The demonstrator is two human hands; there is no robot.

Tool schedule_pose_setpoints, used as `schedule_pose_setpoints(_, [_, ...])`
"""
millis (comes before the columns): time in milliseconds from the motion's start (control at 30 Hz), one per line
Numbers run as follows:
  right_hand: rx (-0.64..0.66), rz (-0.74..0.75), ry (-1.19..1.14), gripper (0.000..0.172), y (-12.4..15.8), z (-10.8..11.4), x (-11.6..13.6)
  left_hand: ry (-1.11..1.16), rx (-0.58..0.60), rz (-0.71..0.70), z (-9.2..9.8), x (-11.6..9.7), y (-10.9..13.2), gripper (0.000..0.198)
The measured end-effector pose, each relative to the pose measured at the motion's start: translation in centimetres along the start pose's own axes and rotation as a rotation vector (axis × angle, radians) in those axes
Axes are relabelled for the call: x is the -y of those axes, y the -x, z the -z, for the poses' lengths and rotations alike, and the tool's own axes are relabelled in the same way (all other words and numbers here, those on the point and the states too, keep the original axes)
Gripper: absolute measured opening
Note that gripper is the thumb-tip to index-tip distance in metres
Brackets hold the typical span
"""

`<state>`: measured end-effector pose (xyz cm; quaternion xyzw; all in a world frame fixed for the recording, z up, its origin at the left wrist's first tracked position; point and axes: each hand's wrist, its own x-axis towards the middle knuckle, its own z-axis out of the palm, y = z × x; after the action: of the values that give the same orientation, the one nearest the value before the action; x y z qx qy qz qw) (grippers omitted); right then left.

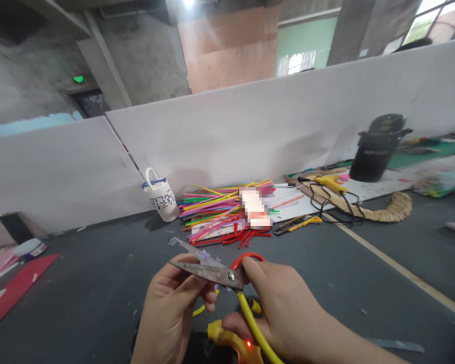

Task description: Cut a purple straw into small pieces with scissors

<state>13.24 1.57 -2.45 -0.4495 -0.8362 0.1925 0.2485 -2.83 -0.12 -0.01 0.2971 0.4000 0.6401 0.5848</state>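
Scissors [231, 276] in right hand [284, 298], above the dark table [98, 283], blades spread, tips pointing over left hand [172, 303]. Right thumb closed on the red handle loop, remaining fingers curled at the yellow one, mostly hidden; yellow loop cut off by the frame bottom. Left fingers bent, thumb drawn close to them behind the lower blade; pinch point covered, can't tell if gripping anything. Small purple bits [205, 258] between the blades and just below; shape hard to make out, attachment unclear. Directly below the scissors: yellow glue gun [227, 336], red light on, partly behind right hand and handle, cut off at the bottom. Beyond the scissors: bundle of coloured fuzzy stems [212, 205], part pixelated out. Beyond and left of scissors: white cup [161, 202], lettering not readable. Beyond and right of scissors: cutter knife [299, 224], then second glue gun [330, 183] with tangled black cord, then black tumbler [377, 151], print blurred. Far left of scissors: red sheet [18, 288], cut off by the frame edge.
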Motion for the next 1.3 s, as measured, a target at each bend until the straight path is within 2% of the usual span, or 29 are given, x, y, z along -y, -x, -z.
schedule_pose_setpoints(400, [0.000,-0.035,0.006,0.050,0.1,-0.1,0.3,-0.032,0.012,-0.013,0.1,-0.1,0.0,0.016])
schedule_pose_setpoints(567, [-0.008,-0.035,0.013,0.046,0.0,-0.2,0.0,-0.095,0.066,-0.020,0.2,-0.3,-0.1,0.009])
schedule_pose_setpoints(633, [0.012,-0.080,-0.052,0.040,-0.2,-0.1,-0.1,-0.121,0.069,-0.008,0.3,-0.3,-0.2,0.006])
schedule_pose_setpoints(800, [0.058,-0.160,-0.401,0.027,-0.8,0.6,-0.2,-0.223,0.061,-0.011,0.5,-0.1,-0.2,0.007])
schedule_pose_setpoints(933, [0.028,-0.135,-0.523,0.028,-1.2,1.3,-0.4,-0.436,0.081,-0.040,0.8,0.0,-0.6,0.008])
schedule_pose_setpoints(1000, [0.007,-0.132,-0.524,0.030,-1.3,1.6,-0.6,-0.700,0.117,-0.073,1.1,0.2,-1.2,0.009])
schedule_pose_setpoints(1067, [-0.006,-0.142,-0.498,0.031,-1.3,1.7,-0.9,-1.107,0.184,-0.142,1.7,0.7,-2.1,0.010])
schedule_pose_setpoints(1100, [-0.013,-0.149,-0.476,0.032,-1.4,1.7,-1.1,-1.188,0.199,-0.153,2.1,1.1,-2.7,0.009])
schedule_pose_setpoints(1300, [-0.040,-0.185,-0.376,0.033,-1.7,1.5,-1.7,-1.423,0.268,-0.152,4.3,4.6,-5.2,0.017])
